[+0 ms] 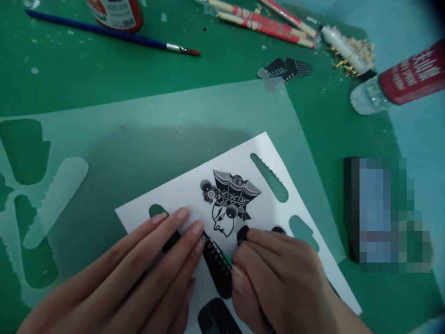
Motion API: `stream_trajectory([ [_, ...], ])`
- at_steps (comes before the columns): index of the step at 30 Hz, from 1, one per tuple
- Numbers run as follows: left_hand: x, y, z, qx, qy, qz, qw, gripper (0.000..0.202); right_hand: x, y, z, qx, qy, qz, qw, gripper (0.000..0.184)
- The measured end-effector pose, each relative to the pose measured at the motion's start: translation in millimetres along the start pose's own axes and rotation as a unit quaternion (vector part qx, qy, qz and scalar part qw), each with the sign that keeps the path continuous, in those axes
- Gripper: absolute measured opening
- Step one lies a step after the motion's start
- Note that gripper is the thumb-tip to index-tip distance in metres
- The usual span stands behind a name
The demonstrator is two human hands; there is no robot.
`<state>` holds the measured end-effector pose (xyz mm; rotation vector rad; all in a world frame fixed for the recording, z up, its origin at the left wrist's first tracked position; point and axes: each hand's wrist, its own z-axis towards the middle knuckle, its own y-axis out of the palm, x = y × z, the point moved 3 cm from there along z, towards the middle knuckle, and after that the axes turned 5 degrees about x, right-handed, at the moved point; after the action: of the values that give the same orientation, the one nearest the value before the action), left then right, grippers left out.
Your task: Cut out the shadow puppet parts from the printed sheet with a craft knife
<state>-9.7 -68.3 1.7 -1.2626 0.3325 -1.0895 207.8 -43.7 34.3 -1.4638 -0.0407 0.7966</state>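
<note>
A white sheet of paper (187,185) lies at a slant, printed with a black head in an ornate hat (236,192) and several dark shapes. Flat on its left part, my left hand (149,273) presses with fingers stretched out. My right hand (278,273) is closed low over the sheet beside a long black printed shape (217,266) with a notched edge. Whatever it grips is hidden by the fingers. A green sliver shows along that shape's edge by my right thumb. Cut-out holes, such as a long one (273,181) at upper right, show green beneath.
Under the paper lies a translucent sheet (208,111) with cut-outs at left. A blue paintbrush (104,32), a red-labelled bottle (116,14), wrapped chopsticks (267,28), black cut pieces (287,68), a white marker (344,48), brass fasteners (344,65) and a water bottle (399,79) lie around. A blurred-out object (375,213) is at right.
</note>
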Motion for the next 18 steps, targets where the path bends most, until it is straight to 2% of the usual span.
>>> stream_trajectory([
  [6,1.2,0.8,8.4,0.005,0.029,0.043,0.999,0.048,-2.0,-0.7,0.1,0.0,-0.011,-0.011,1.0,0.042],
  [18,4.0,0.4,15.3,0.03,0.024,0.048,0.998,0.042,-1.8,-2.3,1.8,0.011,-0.017,-0.033,0.999,0.046],
])
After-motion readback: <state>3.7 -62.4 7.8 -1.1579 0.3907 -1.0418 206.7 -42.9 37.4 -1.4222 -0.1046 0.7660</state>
